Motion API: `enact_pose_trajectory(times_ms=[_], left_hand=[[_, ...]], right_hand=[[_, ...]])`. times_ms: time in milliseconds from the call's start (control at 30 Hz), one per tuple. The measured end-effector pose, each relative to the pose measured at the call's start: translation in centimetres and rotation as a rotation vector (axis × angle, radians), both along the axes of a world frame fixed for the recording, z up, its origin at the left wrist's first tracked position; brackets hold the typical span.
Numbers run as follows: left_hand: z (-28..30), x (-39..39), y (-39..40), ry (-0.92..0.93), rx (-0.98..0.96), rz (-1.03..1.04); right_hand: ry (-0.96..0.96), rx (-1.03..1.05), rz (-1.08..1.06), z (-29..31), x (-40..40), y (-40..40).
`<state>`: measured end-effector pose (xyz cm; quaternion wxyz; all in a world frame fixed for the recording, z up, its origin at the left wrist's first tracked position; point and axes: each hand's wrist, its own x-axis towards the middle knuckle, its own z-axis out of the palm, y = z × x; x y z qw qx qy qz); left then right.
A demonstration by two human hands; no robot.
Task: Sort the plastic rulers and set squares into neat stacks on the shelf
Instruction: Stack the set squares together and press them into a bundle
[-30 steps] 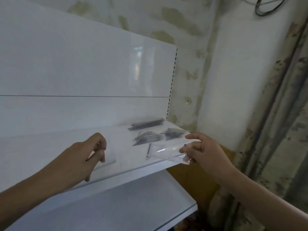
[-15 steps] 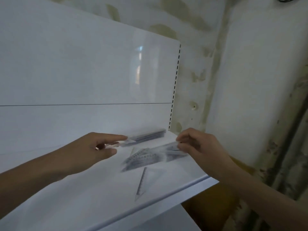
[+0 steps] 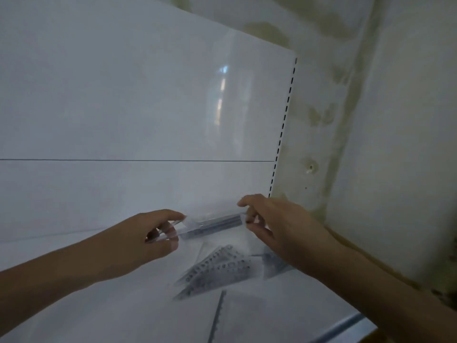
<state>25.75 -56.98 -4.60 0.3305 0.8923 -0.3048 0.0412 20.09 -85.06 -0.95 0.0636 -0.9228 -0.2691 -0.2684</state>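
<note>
A stack of clear plastic rulers [image 3: 215, 225] lies at the back of the white shelf [image 3: 123, 305], against the back panel. My left hand [image 3: 148, 241] pinches a clear ruler [image 3: 170, 233] at the stack's left end. My right hand [image 3: 269, 224] pinches the stack's right end between thumb and fingers. In front of the stack lies a fanned pile of clear set squares [image 3: 217, 271] with dark markings. A second pile of set squares [image 3: 274, 264] is partly hidden under my right wrist. One single set square [image 3: 217, 315] lies nearer the shelf's front edge.
The white back panel [image 3: 136, 107] rises behind the shelf, with a slotted upright [image 3: 284, 125] at its right edge. A stained wall [image 3: 395, 144] closes the right side. The shelf's front lip [image 3: 346, 328] runs at lower right.
Both hands have moved up from the shelf's front to the ruler stack at the back. My right hand has let go of the set square and now pinches the stack's end.
</note>
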Motion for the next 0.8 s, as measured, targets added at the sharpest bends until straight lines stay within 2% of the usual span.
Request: enact_pose_trajectory(times_ms=[100,233,300,367,433,567,700,800], left_hand=[[0.0,0.3,0.1,0.006,-0.02,0.02],[-0.5,0.4,0.2,-0.016,-0.087,0.095],[-0.6,0.3,-0.2,-0.05,-0.108,0.136],[-0.7,0.2,-0.9,-0.07,-0.092,0.161],[-0.4,0.1,-1.7,-0.062,-0.098,0.172],[-0.4,0.0,-2.8,-0.062,-0.116,0.203],[-0.9,-0.6,-3.4,-0.041,-0.09,0.254],[-1.4,-1.2,-3.7,-0.03,-0.002,0.28]], right_hand=[[-0.002,-0.028,0.104,0.5,1.4,0.6],[0.068,0.241,0.194,1.2,3.0,-0.6],[0.074,0.305,0.227,1.2,3.7,-1.2],[0.089,0.272,0.264,0.8,4.5,-1.6],[0.059,0.142,0.336,-0.1,5.1,-1.8],[0.057,-0.012,0.572,-2.1,5.8,-1.5],[0.183,-0.017,0.676,-3.6,6.5,-2.0],[0.4,0.056,0.664,-4.0,7.6,-3.3]])
